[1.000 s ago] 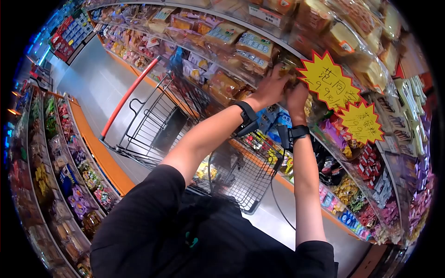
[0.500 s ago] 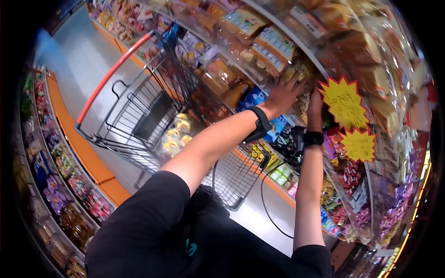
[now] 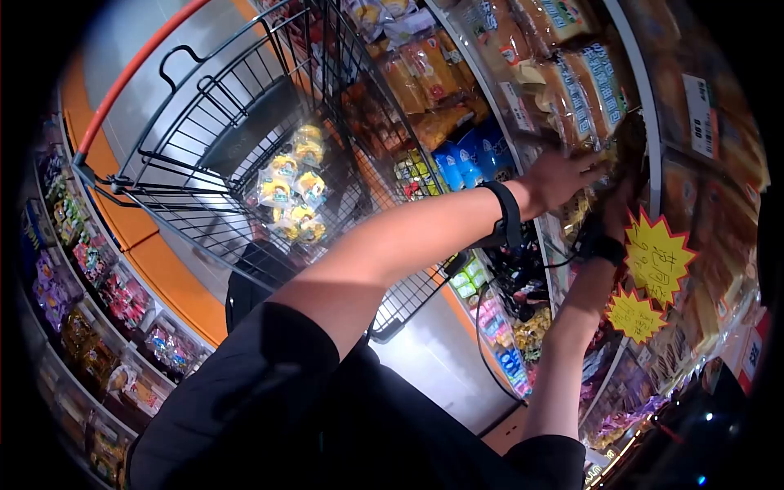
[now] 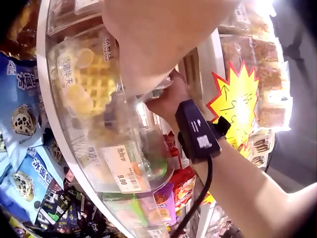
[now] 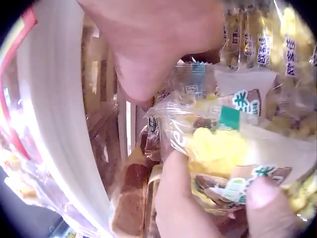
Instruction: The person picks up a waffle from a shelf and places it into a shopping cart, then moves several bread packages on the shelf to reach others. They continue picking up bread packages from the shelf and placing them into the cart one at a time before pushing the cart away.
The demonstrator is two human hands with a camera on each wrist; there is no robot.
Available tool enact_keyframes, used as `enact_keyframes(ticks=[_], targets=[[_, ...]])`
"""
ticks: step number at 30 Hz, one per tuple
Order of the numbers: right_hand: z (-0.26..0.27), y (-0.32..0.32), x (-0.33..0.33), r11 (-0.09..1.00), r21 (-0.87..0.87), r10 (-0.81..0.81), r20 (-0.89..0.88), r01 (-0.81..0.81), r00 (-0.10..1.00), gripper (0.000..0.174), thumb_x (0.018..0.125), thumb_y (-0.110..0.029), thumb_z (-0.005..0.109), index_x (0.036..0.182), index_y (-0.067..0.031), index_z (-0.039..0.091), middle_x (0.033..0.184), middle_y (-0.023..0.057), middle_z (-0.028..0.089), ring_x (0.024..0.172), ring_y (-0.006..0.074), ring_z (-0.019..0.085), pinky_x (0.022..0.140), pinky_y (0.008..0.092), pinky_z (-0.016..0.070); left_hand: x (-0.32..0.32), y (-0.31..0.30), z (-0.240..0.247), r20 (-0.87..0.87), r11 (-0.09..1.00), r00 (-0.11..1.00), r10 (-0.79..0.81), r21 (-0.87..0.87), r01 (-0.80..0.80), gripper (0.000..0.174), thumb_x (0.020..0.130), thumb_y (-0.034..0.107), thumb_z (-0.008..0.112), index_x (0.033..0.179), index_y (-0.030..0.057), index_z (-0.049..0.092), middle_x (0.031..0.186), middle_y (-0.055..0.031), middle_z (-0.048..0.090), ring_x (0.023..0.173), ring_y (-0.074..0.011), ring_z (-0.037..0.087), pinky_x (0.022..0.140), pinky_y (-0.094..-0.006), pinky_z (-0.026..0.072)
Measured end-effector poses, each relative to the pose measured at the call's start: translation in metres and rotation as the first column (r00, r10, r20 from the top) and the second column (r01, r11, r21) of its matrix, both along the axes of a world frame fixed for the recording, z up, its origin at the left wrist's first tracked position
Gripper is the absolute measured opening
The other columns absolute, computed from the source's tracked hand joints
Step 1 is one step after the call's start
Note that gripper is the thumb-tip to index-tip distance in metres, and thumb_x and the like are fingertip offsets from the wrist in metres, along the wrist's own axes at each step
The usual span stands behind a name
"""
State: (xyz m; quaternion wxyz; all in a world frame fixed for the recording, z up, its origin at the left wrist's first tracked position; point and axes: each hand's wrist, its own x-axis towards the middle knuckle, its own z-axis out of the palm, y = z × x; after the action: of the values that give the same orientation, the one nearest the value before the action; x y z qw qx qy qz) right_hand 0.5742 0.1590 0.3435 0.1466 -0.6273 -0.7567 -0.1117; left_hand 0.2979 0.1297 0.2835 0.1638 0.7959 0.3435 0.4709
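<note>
My left hand point(image 3: 559, 181) reaches onto the shelf, fingers spread and mostly straight over clear-wrapped yellow waffle packets. In the right wrist view, fingers point(image 5: 173, 193) from the bottom edge touch one waffle packet point(image 5: 218, 148). Beside it my right hand point(image 3: 622, 204) is in shadow beneath the upper shelf edge. In the left wrist view the right hand point(image 4: 171, 99) is bent at some clear wrapping behind the bin front; its fingertips are hidden, as is what they hold. A larger waffle pack point(image 4: 89, 82) shows through the clear bin front.
A wire cart point(image 3: 220, 155) with a red handle stands left, holding wrapped yellow packets point(image 3: 294, 184). Bagged bread point(image 3: 592, 90) lies beyond my hands. Yellow starburst signs point(image 3: 660, 257) hang by the right wrist. A black cable point(image 4: 200, 198) trails from the right wrist device.
The head view has swung, so cart and shelf appear larger and turned. Both hands appear farther right, still among the packets; the right hand is now deeper in shadow.
</note>
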Motion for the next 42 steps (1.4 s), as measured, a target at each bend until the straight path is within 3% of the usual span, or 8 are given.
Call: enact_keyframes(ticks=[5, 8, 10, 14, 22, 26, 34, 42], targets=[[0.007, 0.037, 0.014, 0.998, -0.051, 0.030, -0.103, -0.036, 0.994, 0.051, 0.093, -0.008, 0.046, 0.141, -0.0004, 0.030, 0.141, 0.0164, 0.038, 0.129, 0.0235, 0.037, 0.107, 0.0316, 0.0278, 0.003, 0.005, 0.004, -0.003, 0.994, 0.996, 0.088, 0.071, -0.088, 0.077, 0.075, 0.019, 0.063, 0.144, 0.0172, 0.030, 0.141, -0.0077, 0.040, 0.120, -0.0225, 0.050, 0.077, -0.0350, 0.0495], [-0.012, 0.054, 0.033, 0.996, -0.077, -0.043, 0.122, 0.053, 0.992, 0.060, 0.089, -0.008, 0.051, 0.143, -0.0009, 0.026, 0.145, 0.0165, 0.033, 0.134, 0.0246, 0.031, 0.111, 0.0316, 0.0227, 0.004, 0.004, 0.001, -0.112, 0.997, 0.993, 0.031, 0.076, -0.022, 0.083, 0.073, 0.023, 0.066, 0.146, 0.0219, 0.026, 0.147, -0.0067, 0.032, 0.114, -0.0250, 0.054, 0.080, -0.0352, 0.0511], [0.002, 0.035, 0.003, 0.999, -0.032, -0.025, 0.267, 0.035, 0.963, 0.065, 0.086, -0.005, 0.053, 0.144, -0.0011, 0.025, 0.147, 0.0167, 0.031, 0.136, 0.0249, 0.028, 0.112, 0.0312, 0.0210, -0.001, 0.002, 0.009, -0.074, 0.983, 0.991, -0.114, -0.154, 0.102, 0.083, 0.074, 0.022, 0.066, 0.147, 0.0253, 0.026, 0.151, -0.0046, 0.027, 0.117, -0.0275, 0.052, 0.085, -0.0353, 0.0510], [0.018, -0.004, -0.058, 1.000, 0.029, -0.003, 0.439, -0.010, 0.898, 0.071, 0.081, 0.000, 0.057, 0.144, -0.0014, 0.024, 0.148, 0.0168, 0.029, 0.137, 0.0253, 0.026, 0.113, 0.0306, 0.0191, -0.008, -0.007, -0.003, 0.005, 0.990, 0.992, 0.125, 0.072, -0.125, 0.078, 0.075, 0.017, 0.063, 0.145, 0.0211, 0.030, 0.150, -0.0045, 0.028, 0.125, -0.0305, 0.041, 0.081, -0.0350, 0.0503], [0.001, 0.006, -0.050, 0.993, 0.083, -0.087, 0.093, 0.079, 0.992, 0.061, 0.082, -0.008, 0.057, 0.137, -0.0014, 0.032, 0.139, 0.0163, 0.036, 0.129, 0.0260, 0.034, 0.107, 0.0321, 0.0250, -0.022, -0.020, -0.013, 0.022, 0.956, 0.987, 0.160, 0.245, -0.160, 0.067, 0.075, 0.022, 0.062, 0.139, 0.0148, 0.043, 0.147, -0.0055, 0.034, 0.124, -0.0345, 0.039, 0.093, -0.0407, 0.0437], [0.004, -0.007, -0.047, 0.988, 0.080, -0.129, -0.072, 0.135, 0.989, 0.056, 0.083, -0.012, 0.057, 0.133, -0.0014, 0.036, 0.135, 0.0161, 0.040, 0.125, 0.0263, 0.037, 0.104, 0.0328, 0.0279, -0.022, -0.019, -0.011, -0.070, 0.954, 0.985, 0.157, 0.269, -0.133, 0.071, 0.075, 0.026, 0.063, 0.141, 0.0146, 0.039, 0.150, -0.0080, 0.029, 0.137, -0.0395, 0.023, 0.109, -0.0452, 0.0277], [-0.008, -0.037, -0.062, 0.979, 0.027, -0.179, -0.355, 0.202, 0.918, 0.048, 0.085, -0.019, 0.058, 0.126, -0.0014, 0.044, 0.126, 0.0157, 0.048, 0.117, 0.0270, 0.045, 0.098, 0.0342, 0.0338, -0.026, -0.021, 0.005, -0.101, 0.963, 0.992, 0.076, 0.265, -0.047, 0.068, 0.075, 0.020, 0.063, 0.138, 0.0073, 0.041, 0.148, -0.0154, 0.027, 0.135, -0.0423, 0.023, 0.109, -0.0491, 0.0279], [-0.017, -0.044, -0.071, 0.974, 0.025, -0.175, -0.551, 0.226, 0.816, 0.042, 0.086, -0.027, 0.058, 0.119, -0.0015, 0.052, 0.118, 0.0152, 0.056, 0.109, 0.0276, 0.053, 0.093, 0.0357, 0.0397, -0.030, -0.036, 0.012, -0.120, 0.979, 0.992, 0.042, 0.203, -0.017, 0.067, 0.076, 0.014, 0.062, 0.139, 0.0128, 0.039, 0.149, -0.0144, 0.026, 0.132, -0.0457, 0.025, 0.108, -0.0521, 0.0279]])
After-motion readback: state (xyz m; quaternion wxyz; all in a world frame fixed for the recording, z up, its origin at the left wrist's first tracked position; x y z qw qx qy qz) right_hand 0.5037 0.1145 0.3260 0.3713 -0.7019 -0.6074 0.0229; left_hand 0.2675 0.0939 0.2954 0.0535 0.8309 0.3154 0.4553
